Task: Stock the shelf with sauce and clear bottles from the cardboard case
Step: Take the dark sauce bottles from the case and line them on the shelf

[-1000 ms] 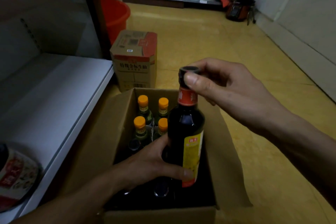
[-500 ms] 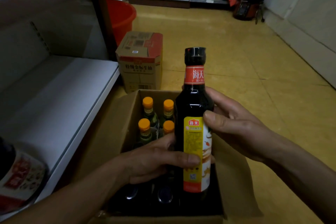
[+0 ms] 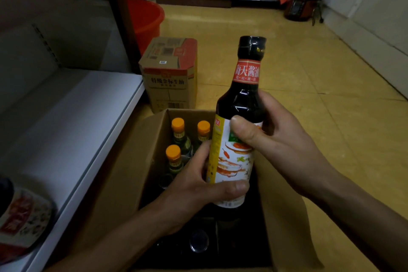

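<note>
As we hold it over the cardboard case (image 3: pixel 136 161), sauce bottle (image 3: pixel 242 99): upright, long axis vertical, cap up.
Left hand (image 3: pixel 194 194): wraps the lower label, thumb across the front.
Right hand (image 3: pixel 280 143): grips the shoulder, thumb on the label's top.
Shelf (image 3: pixel 72 130): to our left, with the left hand nearer it.
Bottle base: probably clear of the case, though shadow hides it.
Change: the label has turned from its yellow side to its picture face.

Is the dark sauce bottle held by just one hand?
No, the left hand grips the sauce bottle low on its label and the right hand grips higher up.
</note>
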A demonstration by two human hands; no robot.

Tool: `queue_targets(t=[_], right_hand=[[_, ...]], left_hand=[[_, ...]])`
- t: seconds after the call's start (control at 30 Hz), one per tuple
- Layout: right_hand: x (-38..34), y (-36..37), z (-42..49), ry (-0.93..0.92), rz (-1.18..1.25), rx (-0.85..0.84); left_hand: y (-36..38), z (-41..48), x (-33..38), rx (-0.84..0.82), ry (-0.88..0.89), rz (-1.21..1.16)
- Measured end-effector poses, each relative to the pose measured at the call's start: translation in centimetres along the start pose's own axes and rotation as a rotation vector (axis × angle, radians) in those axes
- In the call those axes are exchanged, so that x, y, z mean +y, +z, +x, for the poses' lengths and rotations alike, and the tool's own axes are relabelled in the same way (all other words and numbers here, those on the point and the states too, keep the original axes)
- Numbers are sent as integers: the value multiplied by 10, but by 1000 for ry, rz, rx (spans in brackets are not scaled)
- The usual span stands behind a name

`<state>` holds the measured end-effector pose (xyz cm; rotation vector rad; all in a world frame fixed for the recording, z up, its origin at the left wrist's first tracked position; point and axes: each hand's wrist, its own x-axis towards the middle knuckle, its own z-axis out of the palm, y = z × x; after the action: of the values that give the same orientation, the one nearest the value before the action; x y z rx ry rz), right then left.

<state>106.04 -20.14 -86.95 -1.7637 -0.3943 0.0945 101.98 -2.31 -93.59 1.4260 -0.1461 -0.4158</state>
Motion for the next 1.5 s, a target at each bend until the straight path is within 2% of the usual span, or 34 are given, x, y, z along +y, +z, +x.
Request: queue_targets(t=[0.23, 0.5, 0.67, 0.93, 1.03, 1.5], right_hand=[[22, -12, -6, 130, 297, -241], [32, -5, 11, 150, 418, -96], [2, -5, 20, 213, 398, -28], [-113, -18, 38, 257, 352, -22], [-172, -27, 45, 279, 388, -33], [-467, -79, 77, 314, 429, -48]], left_hand=[[-3, 1, 4, -132, -88, -237], [-6, 21, 8, -58, -67, -126], [-9, 17, 34, -32, -124, -132], [-1, -9, 144, 35, -182, -185], [11, -28, 207, 86, -198, -196], [54, -101, 505, 126, -192, -175]])
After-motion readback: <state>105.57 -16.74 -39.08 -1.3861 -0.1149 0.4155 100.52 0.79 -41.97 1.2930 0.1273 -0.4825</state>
